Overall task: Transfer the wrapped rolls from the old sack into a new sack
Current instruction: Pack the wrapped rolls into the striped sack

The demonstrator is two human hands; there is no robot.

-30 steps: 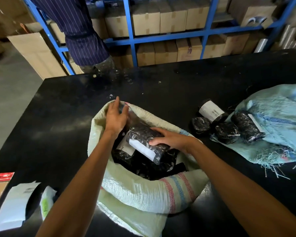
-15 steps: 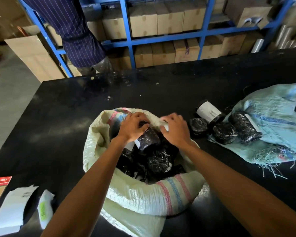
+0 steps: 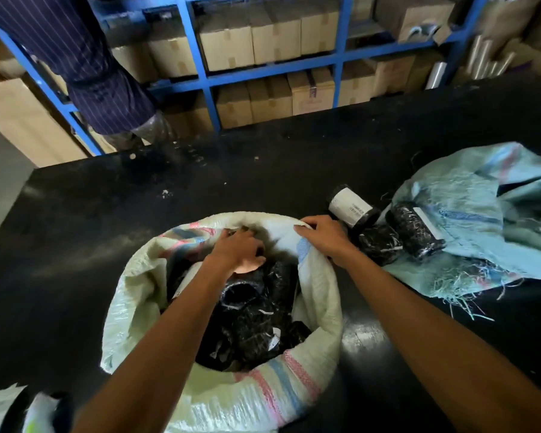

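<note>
Wrapped rolls [image 3: 384,228] lay just right of the right hand [image 3: 324,237], long axes slanting away; the left hand [image 3: 239,250] was farther off. Right fingers gripped the new sack's rim [image 3: 306,245]; the left's curled inside, hold unclear.

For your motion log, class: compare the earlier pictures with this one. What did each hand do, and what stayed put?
The right hand let go of the wrapped roll and now grips the white sack's rim. The left hand moved from that rim down among the rolls in the sack. The three rolls by the blue-green sack stayed put.
</note>
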